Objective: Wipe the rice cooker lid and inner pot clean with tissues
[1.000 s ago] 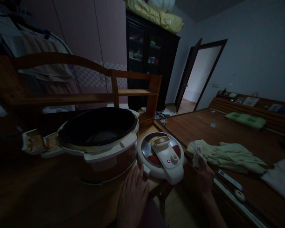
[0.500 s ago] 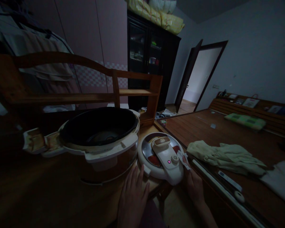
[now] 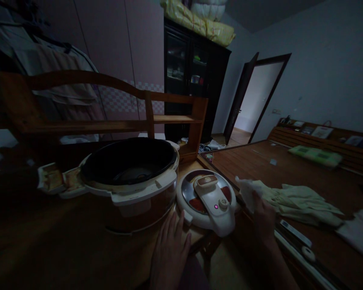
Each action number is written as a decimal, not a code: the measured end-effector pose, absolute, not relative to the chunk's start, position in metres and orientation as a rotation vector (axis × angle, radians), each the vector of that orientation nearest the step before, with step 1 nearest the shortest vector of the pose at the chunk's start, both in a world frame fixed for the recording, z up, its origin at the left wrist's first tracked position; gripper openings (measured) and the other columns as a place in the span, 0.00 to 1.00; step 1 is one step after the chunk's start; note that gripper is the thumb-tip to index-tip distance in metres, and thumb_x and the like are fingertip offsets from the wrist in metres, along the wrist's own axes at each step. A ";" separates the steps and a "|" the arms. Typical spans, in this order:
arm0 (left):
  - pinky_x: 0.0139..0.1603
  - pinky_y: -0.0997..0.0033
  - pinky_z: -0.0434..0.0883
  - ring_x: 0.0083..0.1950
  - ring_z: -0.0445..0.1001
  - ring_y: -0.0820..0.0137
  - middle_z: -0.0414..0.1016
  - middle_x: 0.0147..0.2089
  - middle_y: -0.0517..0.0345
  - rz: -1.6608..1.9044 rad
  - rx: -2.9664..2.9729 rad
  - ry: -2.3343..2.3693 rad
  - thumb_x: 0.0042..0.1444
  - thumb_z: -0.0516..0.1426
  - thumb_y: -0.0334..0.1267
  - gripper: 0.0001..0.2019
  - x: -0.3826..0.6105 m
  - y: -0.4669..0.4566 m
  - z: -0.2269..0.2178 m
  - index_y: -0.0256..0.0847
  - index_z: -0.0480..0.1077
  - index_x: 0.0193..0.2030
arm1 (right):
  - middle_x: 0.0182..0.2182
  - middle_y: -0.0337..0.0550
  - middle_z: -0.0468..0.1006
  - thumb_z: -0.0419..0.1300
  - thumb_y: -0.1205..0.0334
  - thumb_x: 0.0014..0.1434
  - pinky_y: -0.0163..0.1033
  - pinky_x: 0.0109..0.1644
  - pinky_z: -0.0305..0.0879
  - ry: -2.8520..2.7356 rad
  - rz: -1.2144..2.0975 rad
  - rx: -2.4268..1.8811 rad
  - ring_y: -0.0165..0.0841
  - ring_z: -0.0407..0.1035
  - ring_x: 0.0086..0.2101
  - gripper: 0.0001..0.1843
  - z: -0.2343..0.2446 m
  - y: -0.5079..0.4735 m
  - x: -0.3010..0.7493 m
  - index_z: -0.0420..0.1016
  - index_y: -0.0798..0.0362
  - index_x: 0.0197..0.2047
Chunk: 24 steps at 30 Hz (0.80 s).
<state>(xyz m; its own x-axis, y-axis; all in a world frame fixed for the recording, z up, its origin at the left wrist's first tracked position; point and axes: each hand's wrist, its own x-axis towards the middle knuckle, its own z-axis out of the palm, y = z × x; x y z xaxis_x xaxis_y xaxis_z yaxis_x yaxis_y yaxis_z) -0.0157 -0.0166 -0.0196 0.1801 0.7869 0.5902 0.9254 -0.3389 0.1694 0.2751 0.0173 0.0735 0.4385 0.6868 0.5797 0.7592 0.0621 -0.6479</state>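
While the left hand (image 3: 169,249) lies palm-down, the right hand (image 3: 263,217) pinches tissue (image 3: 247,192).

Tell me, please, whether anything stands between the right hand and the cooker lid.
Nothing visible does: only open space shows between the right hand, with the white tissue it holds, and the lid. The left hand and the pot are on the lid's other side, outside that path.

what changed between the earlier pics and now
The right hand, holding a white tissue throughout, went left to the right edge of the lid, then back off to the right. Nothing was newly gripped or let go. The left hand stayed flat near the lid's left side; the lid and open pot stayed put.
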 end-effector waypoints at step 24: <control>0.64 0.57 0.66 0.69 0.59 0.61 0.59 0.70 0.49 -0.887 -2.217 -1.685 0.61 0.52 0.36 0.30 -0.016 -0.015 -0.029 0.42 0.54 0.70 | 0.58 0.62 0.71 0.50 0.67 0.63 0.49 0.64 0.58 -2.187 -0.505 -1.659 0.45 0.65 0.59 0.22 0.053 0.033 0.151 0.71 0.64 0.57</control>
<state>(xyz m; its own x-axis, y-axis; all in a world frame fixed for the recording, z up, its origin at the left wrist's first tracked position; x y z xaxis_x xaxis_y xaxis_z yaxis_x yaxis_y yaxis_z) -0.0155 -0.0149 -0.0291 0.1610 0.7986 0.5799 0.9302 -0.3191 0.1812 0.1514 0.0331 0.0525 -0.2541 0.8409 0.4778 0.9653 0.2513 0.0711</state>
